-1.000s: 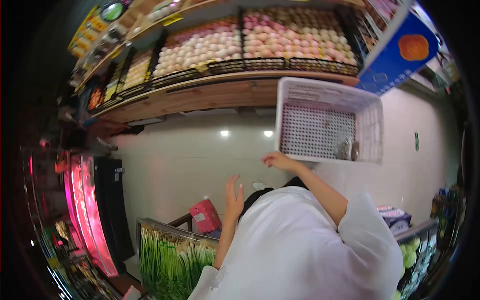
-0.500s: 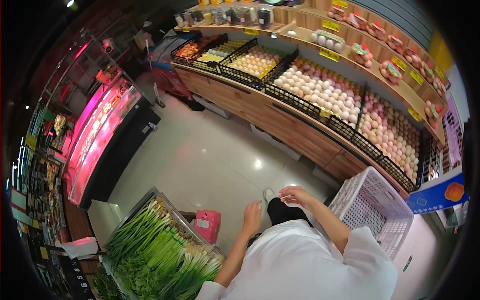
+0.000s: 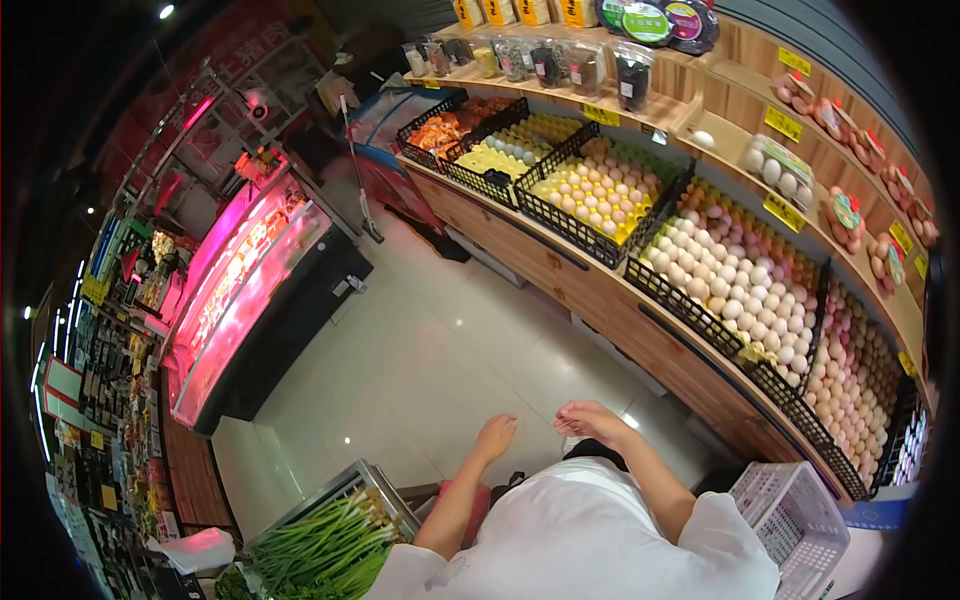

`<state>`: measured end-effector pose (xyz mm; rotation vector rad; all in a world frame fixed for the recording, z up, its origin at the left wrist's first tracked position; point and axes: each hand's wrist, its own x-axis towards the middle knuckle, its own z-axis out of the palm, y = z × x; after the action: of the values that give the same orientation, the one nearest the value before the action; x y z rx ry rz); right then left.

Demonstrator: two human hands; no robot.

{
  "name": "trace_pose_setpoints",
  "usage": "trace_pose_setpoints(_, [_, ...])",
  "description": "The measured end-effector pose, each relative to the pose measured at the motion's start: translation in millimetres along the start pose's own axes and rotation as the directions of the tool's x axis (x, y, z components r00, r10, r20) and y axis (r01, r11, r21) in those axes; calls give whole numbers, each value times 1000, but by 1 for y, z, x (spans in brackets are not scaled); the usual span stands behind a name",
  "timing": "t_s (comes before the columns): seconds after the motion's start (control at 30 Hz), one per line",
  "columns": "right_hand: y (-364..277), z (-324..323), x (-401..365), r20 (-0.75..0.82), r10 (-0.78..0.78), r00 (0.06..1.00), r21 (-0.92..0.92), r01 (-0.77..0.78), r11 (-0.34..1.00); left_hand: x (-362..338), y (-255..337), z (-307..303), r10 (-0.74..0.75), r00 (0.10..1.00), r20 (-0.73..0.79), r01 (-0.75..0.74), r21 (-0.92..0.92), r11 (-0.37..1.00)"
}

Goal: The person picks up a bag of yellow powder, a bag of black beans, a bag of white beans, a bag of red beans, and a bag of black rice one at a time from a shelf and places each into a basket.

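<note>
My left hand (image 3: pixel 496 436) is over the floor in front of my body, its fingers loosely bent and nothing visible in it. Close by on the right, my right hand (image 3: pixel 594 421) has its fingers extended and apart from the thumb, also holding nothing. The two hands do not touch each other. Below and left of my left arm, bunches of green onions (image 3: pixel 325 545) lie in a metal-rimmed bin (image 3: pixel 372 478). Ahead and right of my hands, white and brown eggs (image 3: pixel 735 290) fill black crates on a wooden counter (image 3: pixel 610 300).
A white plastic basket (image 3: pixel 790 520) stands at my right. Shelves above the eggs carry bagged dry goods (image 3: pixel 585 72) and packed eggs (image 3: pixel 778 172). A pink-lit display case (image 3: pixel 245 290) is at the left. Pale tiled floor (image 3: pixel 420 360) runs between case and counter.
My view has moved forward along the aisle, with the egg counter nearer and the green onions and white basket lower in view. My left hand's fingers are more bent than before.
</note>
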<state>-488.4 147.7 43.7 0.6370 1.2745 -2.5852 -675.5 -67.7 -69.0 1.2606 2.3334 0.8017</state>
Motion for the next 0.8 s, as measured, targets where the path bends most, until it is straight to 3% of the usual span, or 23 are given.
trace_pose_setpoints(0.07, [-29,-10,38,-116,-27,993,-192,4,981,-22,-80,0,-360,933,9,353,-213,911])
trace_pose_setpoints(0.13, [-57,-18,67,-177,-65,982,-392,-10,920,-66,-124,-6,-501,864,-40,497,-87,864])
trace_pose_setpoints(0.17, [-71,-19,82,-175,-92,980,-421,9,907,-93,-169,5,-489,868,86,488,34,872])
trace_pose_setpoints(0.2, [-84,-18,99,-171,-122,978,-448,33,893,-112,-171,0,-690,681,246,702,51,711])
trace_pose_setpoints(0.23, [-96,-18,117,-166,-155,974,-470,60,881,-136,-188,14,-585,784,208,588,54,807])
trace_pose_setpoints(0.27, [-106,-20,136,-172,-187,967,-480,83,874,-157,-207,23,-728,589,352,765,47,642])
trace_pose_setpoints(0.3, [-114,-22,156,-179,-218,959,-488,106,866,-156,-193,17,-771,484,413,840,28,542])
trace_pose_setpoints(0.37, [-131,-20,196,-209,-252,945,-502,118,857,-146,-187,16,-791,380,479,905,-17,424])
trace_pose_setpoints(0.4, [-142,-18,217,-234,-259,937,-509,109,854,-132,-190,11,-786,372,494,913,-43,405])
trace_pose_setpoints(0.53, [-184,-11,303,-281,-306,910,-570,98,816,-68,-221,-25,-749,405,525,907,-128,401])
trace_pose_setpoints(0.7, [-293,3,397,-415,-466,781,-664,89,742,49,-314,-118,-689,551,472,833,-265,485])
trace_pose_setpoints(0.77, [-349,-15,438,-382,-593,709,-806,60,589,105,-379,-157,-660,664,351,748,-305,590])
trace_pose_setpoints(0.8, [-374,-15,450,-367,-671,644,-823,111,557,132,-455,-152,-500,846,186,525,-123,842])
